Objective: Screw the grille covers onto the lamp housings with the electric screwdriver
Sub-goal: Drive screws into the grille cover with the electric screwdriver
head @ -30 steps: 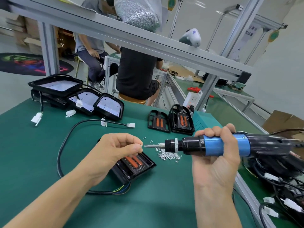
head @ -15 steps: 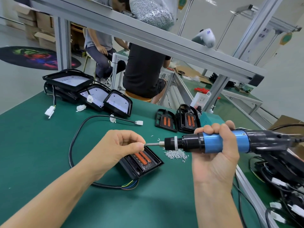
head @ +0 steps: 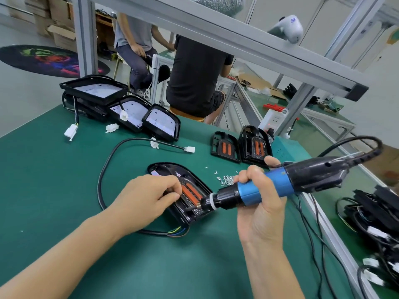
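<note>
The right hand (head: 262,203) gripped the blue-and-black electric screwdriver (head: 278,186), its bit touching the black lamp housing with orange-slotted grille cover (head: 190,195) at mid-worktop. The left hand (head: 146,199), at nine o'clock of the bit, pressed curled fingers on that cover. Loose silver screws (head: 225,179) lay at twelve o'clock on the green worktop (head: 54,180).

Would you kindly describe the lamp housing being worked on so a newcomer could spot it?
On the green mat, nearest the person, a black housing lies under the left hand. The electric screwdriver tip touches it, and a black cable loops from it, unlike the two behind.
</note>
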A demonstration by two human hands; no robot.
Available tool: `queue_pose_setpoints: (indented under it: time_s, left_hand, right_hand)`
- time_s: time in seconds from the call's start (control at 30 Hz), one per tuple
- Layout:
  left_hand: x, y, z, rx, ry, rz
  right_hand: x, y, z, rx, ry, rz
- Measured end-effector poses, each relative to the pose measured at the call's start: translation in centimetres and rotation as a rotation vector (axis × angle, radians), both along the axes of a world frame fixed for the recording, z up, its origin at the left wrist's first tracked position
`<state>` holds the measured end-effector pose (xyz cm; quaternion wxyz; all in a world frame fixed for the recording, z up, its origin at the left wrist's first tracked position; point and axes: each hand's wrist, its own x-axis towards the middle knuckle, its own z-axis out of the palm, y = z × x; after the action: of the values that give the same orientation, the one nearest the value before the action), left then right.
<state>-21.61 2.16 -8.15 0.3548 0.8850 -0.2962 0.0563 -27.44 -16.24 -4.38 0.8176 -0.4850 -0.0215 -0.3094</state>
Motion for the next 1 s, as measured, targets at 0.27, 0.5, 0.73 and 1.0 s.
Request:
queue_pose_setpoints:
  time_s: [0.27,0.5,0.73,1.0]
  left_hand:
    - [0.7,0.1,0.1,0.200,-0.129,-0.048]
    - [1.1,0.1,0.0,0.279,-0.177,-0.086]
    - [1.1,-0.1,-0.1,0.307,-0.203,-0.097]
    - [0.9,0.0,0.3,0.291,-0.154,-0.091]
  right_hand:
    - [0.0,0.2,-0.1,-0.046,-0.007,0.061]
    - [-0.3,0.3,0.0,-0.083,0.007,0.069]
    - [-0.2,0.3,0.1,-0.118,0.017,0.049]
    - [-0.1,0.4,0.3,-0.105,0.016,0.059]
